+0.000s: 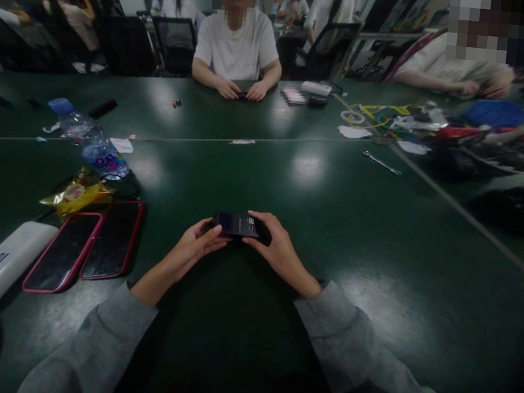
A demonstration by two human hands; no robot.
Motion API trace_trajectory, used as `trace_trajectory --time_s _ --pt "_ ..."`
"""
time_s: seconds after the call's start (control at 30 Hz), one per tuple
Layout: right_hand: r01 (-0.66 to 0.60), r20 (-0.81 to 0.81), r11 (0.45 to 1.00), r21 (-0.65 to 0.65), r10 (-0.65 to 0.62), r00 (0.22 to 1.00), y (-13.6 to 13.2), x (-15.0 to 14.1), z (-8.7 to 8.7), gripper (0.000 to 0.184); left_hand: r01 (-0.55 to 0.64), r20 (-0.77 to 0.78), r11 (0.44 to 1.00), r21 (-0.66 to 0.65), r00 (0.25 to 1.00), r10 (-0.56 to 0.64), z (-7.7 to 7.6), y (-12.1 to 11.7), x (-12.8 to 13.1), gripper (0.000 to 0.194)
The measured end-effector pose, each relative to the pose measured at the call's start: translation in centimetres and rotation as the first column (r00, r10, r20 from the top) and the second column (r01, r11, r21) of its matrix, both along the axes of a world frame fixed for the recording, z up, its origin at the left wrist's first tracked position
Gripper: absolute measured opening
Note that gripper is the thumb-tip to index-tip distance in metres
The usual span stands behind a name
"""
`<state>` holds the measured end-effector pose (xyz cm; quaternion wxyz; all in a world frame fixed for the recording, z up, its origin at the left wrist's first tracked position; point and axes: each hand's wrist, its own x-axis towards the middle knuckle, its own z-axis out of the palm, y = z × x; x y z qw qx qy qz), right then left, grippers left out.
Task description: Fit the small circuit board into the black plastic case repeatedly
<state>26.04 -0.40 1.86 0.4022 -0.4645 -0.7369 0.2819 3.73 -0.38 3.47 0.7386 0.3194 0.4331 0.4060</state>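
Note:
Low over the green table, a small black device (237, 225) with a dark screen and white print on its face is held between both hands. Its left end is in my left hand (195, 242), the thumb lying on the front edge and the fingers behind and under it. My right hand (276, 244) grips the right end, thumb below and index finger along the top. The palm side of the right hand is in shadow, and the underside of the device is hidden.
Left of my hands lie two red-edged phones (114, 241), a white power bank (2, 267), a yellow wrapper (76, 196) and a plastic bottle (94, 140). A wrench (382, 163) and tangled cables (390, 117) are at the right. A person (237, 46) sits opposite, hands on a small dark object.

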Motion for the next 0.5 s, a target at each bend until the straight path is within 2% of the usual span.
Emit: trace_trajectory --time_s 0.17,0.33,0.5 --pt "0.035 -0.023 0.999 -0.002 -0.035 0.999 0.2 -0.1 -0.3 0.047 0.050 0.097 0.999 -0.013 0.994 -0.049 -0.4 0.4 -0.4 0.044" --pt "0.040 -0.139 0.999 -0.013 -0.042 0.989 0.2 0.3 0.3 0.046 0.042 0.116 0.999 -0.004 0.992 -0.041 -0.4 0.4 -0.6 0.039" --pt "0.197 -0.307 0.979 -0.051 -0.203 0.930 1.4 2.7 1.1 0.049 0.068 0.138 0.997 -0.020 0.988 -0.065 0.0 0.4 -0.8 0.041"
